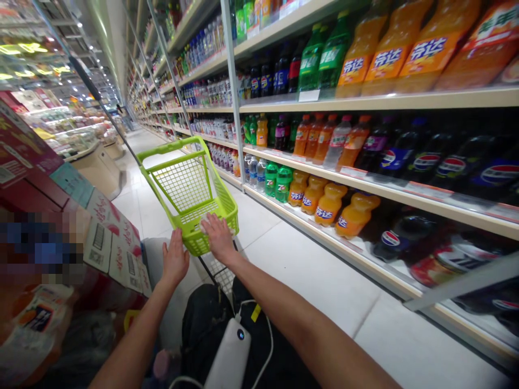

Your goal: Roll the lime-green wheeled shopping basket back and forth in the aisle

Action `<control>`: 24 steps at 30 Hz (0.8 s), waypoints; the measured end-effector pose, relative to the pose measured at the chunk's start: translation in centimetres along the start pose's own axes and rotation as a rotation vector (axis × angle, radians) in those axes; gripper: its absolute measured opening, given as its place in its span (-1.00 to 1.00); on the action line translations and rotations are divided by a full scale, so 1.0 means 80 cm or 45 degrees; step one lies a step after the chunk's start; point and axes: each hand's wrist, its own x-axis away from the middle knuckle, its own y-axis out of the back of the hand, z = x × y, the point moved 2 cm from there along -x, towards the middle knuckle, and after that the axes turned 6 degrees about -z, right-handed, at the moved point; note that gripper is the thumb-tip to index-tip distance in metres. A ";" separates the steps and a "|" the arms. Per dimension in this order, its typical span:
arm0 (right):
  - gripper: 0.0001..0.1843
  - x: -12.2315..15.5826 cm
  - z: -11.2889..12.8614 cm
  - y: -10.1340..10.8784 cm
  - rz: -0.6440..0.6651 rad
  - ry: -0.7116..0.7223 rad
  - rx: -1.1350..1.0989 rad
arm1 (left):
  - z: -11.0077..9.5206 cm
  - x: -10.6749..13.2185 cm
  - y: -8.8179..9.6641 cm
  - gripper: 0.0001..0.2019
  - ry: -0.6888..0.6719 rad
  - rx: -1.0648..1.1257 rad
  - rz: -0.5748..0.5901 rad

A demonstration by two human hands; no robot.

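A green shopping cart basket (227,201) stands just past 12 o'clock of the person's lap, its near rim tilted toward the hands; a wire grid (225,277) shows below it. The left hand (177,260) is at about 11 o'clock of the lap, palm toward the basket, its fingers nearly straight and close together, the thumb apart. The fingertips meet the basket's near corner without closing around it. The right hand (220,237), toward 12 o'clock, lies over a white wad (205,223) at the near edge of the basket. Its fingers bend over the wad; whether they clamp it, one cannot tell.

At 6 o'clock a white power bank (230,354) with a white cable (269,346) lies on dark fabric (205,316). Toward 9 o'clock are stacked cartons (121,259) with red print. From 1 to 4 o'clock runs a long shelf unit (389,102) of drinks; its bottom level carries 2 green bottles (283,183) nearest the basket, then 4 orange bottles (330,205) beside them. White floor tiles (300,265) lie between basket and shelf unit.
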 end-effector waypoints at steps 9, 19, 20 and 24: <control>-0.61 -0.004 0.001 -0.006 0.069 0.062 0.031 | -0.007 0.012 0.004 -0.40 -0.058 -0.255 0.098; -0.45 -0.009 -0.015 0.002 0.064 0.125 0.037 | -0.024 0.009 0.005 -0.42 -0.031 -0.319 0.110; -0.50 -0.011 -0.017 0.003 0.084 0.120 0.043 | -0.023 0.009 0.005 -0.42 -0.050 -0.319 0.113; -0.63 -0.012 -0.020 0.019 0.161 -0.014 0.070 | -0.026 0.012 0.014 -0.44 -0.066 -0.281 0.130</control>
